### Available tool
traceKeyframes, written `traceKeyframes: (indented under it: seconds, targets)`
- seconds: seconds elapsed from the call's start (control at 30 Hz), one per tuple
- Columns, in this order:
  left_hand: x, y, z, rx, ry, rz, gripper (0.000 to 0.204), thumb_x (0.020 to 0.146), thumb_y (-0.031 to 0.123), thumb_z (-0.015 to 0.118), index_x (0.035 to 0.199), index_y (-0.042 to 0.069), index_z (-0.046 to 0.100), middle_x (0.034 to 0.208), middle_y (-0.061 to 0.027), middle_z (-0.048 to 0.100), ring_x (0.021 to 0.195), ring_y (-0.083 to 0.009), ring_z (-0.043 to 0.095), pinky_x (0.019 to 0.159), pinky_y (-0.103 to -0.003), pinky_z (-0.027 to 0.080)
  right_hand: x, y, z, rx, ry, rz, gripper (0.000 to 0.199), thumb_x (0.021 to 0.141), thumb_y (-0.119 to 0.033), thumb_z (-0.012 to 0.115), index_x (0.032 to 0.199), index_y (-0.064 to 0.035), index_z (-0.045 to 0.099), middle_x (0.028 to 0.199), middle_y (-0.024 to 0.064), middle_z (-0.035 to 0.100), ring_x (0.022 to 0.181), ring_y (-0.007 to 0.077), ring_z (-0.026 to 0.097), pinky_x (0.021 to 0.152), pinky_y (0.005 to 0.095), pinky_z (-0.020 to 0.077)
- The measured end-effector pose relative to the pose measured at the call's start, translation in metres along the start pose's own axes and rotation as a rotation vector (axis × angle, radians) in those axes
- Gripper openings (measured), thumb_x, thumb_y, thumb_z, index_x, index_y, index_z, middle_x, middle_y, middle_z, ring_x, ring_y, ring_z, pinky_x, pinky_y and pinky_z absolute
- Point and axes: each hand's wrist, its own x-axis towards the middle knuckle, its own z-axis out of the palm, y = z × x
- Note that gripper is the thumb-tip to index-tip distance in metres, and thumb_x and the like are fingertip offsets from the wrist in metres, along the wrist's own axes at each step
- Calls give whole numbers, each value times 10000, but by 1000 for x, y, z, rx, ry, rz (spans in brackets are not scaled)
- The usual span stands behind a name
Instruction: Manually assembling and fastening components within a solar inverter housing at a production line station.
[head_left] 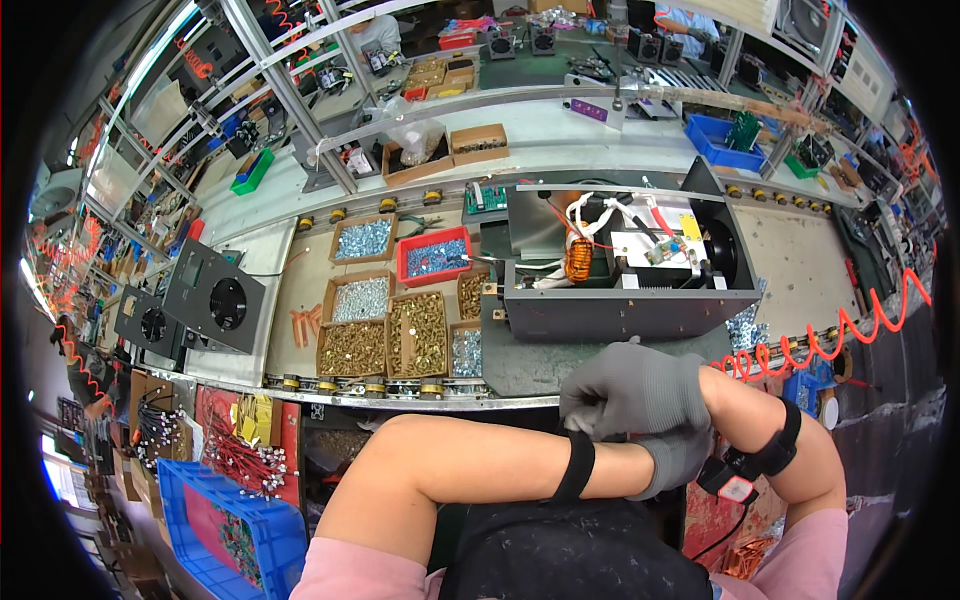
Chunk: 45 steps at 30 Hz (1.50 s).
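Both my hands wear grey gloves and are crossed in front of my body, close to the bench's front edge. My right hand (640, 390) lies over my left wrist, its fingers closed on the upper end of a black wrist strap (577, 470). Below it, my left hand (678, 462) points right; its fingers are hidden. Another black strap with a small device (735, 488) is round my right forearm. Just beyond my hands stands an open dark metal housing (620, 315), with a copper coil (578, 260), white cables and a black fan (718, 240) inside.
Left of the housing are cardboard trays of brass fasteners (350, 348) and a red bin (434, 257) of screws. Dark fan panels (222, 295) stand farther left. An orange coiled hose (820, 345) hangs at right. A blue crate (232, 530) sits lower left. People work across the bench.
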Motion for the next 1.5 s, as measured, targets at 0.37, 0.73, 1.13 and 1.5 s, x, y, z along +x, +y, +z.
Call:
traceKeyframes:
  seconds: [0.37, 0.73, 1.13, 1.5]
  targets:
    - [-7, 29, -206, -680, -470, 163, 339, 862, 367, 583, 1044, 92, 659, 1042, -130, 662, 976, -257, 621, 827, -381, 495, 17, 54, 38, 585, 182, -402, 282, 863, -149, 636, 1110, -18, 598, 983, 37, 631, 903, 91, 555, 793, 274, 451]
    - [16, -77, -229, -1930, 575, 352, 384, 935, 410, 516, 1083, 75, 629, 972, -93, 668, 893, -256, 634, 918, -489, 495, 38, 33, 71, 982, 542, -310, 326, 906, -230, 599, 1105, 27, 569, 857, 66, 627, 719, 113, 598, 668, 263, 503]
    - [-14, -82, -270, -1815, 1033, 486, 431, 911, 485, 512, 1022, 94, 654, 915, -81, 674, 855, -242, 623, 897, -476, 474, -6, -3, 50, 851, 541, 43, 260, 899, -288, 627, 868, -30, 628, 603, 22, 596, 524, 79, 519, 505, 256, 433]
    - [-6, -39, -256, -1819, 1002, 485, 442, 907, 479, 535, 1078, 81, 619, 908, -87, 651, 824, -237, 599, 866, -478, 489, -20, 0, 52, 505, 653, -135, 255, 844, -252, 668, 985, -46, 617, 770, 152, 635, 720, 282, 650, 653, 356, 487]
